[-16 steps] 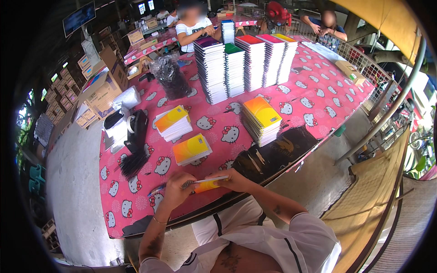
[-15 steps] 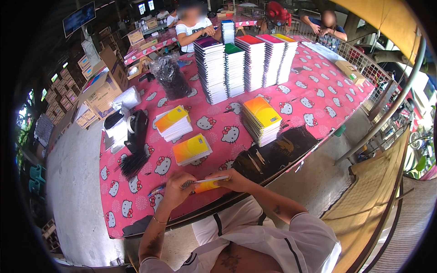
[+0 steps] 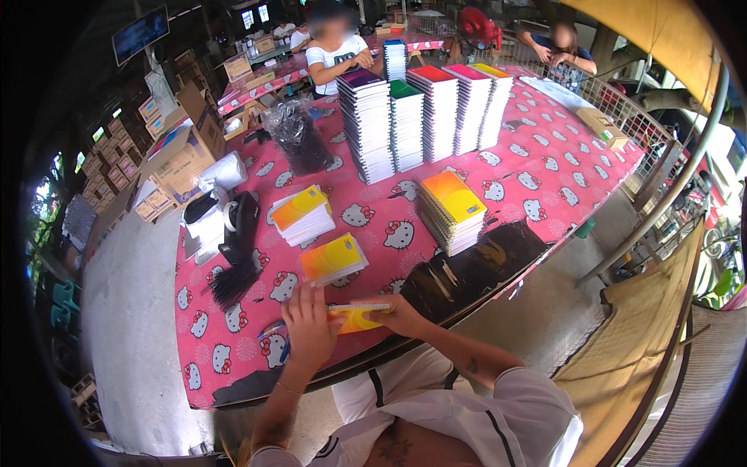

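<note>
While both hands' fingers clamp one yellow notebook (image 3: 359,317), three yellow stacks and five tall stacks stand beyond.

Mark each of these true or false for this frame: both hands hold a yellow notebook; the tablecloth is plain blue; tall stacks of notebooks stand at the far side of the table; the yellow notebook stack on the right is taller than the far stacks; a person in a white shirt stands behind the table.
1. Both the left hand and the right hand hold a yellow notebook. True.
2. The tablecloth is plain blue. False: it is pink with a white cartoon-cat print.
3. Tall stacks of notebooks stand at the far side. True.
4. The yellow notebook stack is taller than those. False: it is much lower.
5. A person in a white shirt stands behind the table. True.
</note>
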Action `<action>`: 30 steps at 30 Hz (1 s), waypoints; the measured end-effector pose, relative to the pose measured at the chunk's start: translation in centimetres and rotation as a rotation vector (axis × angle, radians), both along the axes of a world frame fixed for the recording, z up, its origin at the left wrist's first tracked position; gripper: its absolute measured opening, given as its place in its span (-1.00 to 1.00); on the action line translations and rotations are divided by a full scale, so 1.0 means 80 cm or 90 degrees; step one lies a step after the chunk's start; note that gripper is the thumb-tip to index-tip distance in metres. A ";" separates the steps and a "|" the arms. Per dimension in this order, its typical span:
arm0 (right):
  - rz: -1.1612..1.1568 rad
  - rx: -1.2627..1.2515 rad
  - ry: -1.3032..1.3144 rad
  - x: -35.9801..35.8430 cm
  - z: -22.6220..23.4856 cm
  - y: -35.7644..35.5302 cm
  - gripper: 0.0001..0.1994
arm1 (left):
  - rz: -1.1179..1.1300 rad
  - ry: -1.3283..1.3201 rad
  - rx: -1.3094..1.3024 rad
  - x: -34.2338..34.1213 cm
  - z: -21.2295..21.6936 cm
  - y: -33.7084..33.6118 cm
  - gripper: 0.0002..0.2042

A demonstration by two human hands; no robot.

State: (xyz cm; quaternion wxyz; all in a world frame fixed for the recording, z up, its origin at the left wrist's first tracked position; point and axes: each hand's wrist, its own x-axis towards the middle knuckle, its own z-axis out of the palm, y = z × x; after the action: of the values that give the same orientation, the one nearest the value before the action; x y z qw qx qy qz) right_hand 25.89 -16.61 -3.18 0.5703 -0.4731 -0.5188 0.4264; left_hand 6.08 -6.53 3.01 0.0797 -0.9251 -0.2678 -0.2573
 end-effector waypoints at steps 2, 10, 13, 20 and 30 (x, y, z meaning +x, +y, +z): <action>-0.038 0.000 0.012 -0.007 0.007 -0.001 -0.65 | 0.021 0.065 0.003 -0.010 -0.054 -0.030 -0.29; -0.029 -0.034 0.040 -0.008 0.017 -0.008 -0.63 | 0.051 0.066 -0.024 0.004 -0.029 -0.011 -0.25; -0.031 0.052 -0.004 -0.014 0.009 -0.011 -0.63 | 0.004 0.007 -0.024 -0.015 -0.053 -0.036 -0.27; 0.006 0.000 -0.055 0.008 0.018 -0.010 -0.60 | -0.061 -0.019 -0.076 0.000 -0.015 -0.020 -0.54; 0.065 0.031 -0.035 0.016 -0.028 0.004 -0.65 | -0.183 -0.040 -0.341 -0.006 0.000 0.017 -0.85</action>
State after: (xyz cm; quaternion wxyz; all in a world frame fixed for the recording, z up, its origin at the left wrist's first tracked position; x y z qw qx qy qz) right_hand 27.20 -16.28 -5.46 0.5446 -0.4433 -0.5681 0.4291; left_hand 5.56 -5.14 2.99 -0.2126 -0.9332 -0.1944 -0.2147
